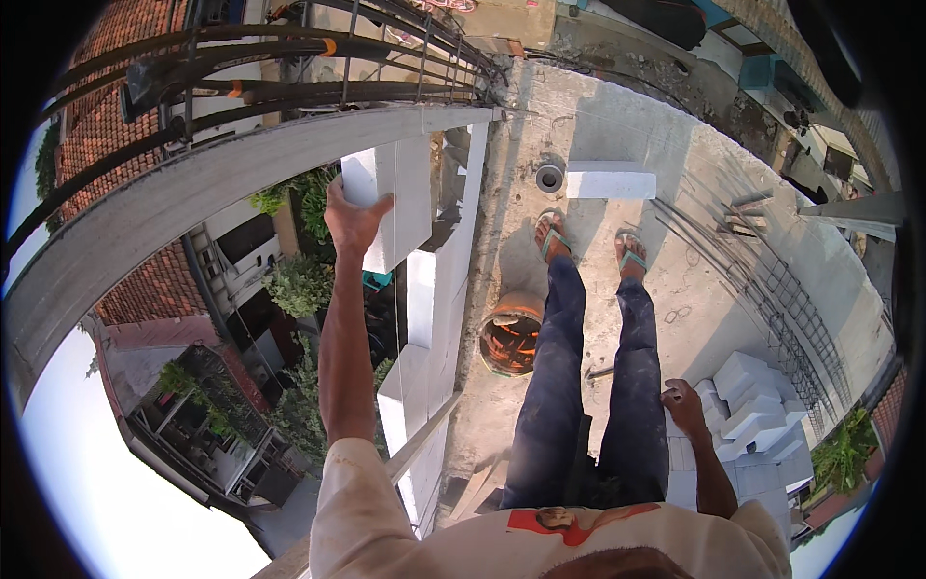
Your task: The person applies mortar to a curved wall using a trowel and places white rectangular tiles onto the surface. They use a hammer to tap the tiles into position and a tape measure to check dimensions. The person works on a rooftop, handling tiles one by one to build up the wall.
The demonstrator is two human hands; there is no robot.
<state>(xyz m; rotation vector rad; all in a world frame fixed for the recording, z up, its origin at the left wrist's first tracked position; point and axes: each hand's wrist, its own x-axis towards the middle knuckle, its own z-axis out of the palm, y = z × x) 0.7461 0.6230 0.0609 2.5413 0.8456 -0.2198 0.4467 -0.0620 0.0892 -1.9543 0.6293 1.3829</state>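
My left hand point(355, 220) is closed on the near end of a white lightweight concrete block point(413, 188), its thumb against the block's side face. The block is at the top of the block wall point(421, 289), below a long grey concrete beam point(280, 145). A thin string line runs down across it. My right hand point(684, 405) hangs beside my right thigh, its fingers loosely bent and apart, with nothing visible in them. Behind it is a stack of white blocks point(757, 405).
An orange bucket point(512, 338) stands by my left leg. Past my sandalled feet are a single white block point(612, 181) and a grey ring-shaped object point(549, 178). Steel rebar mesh point(772, 280) lies along the right. Beyond the wall is a drop to roofs point(154, 280) and trees.
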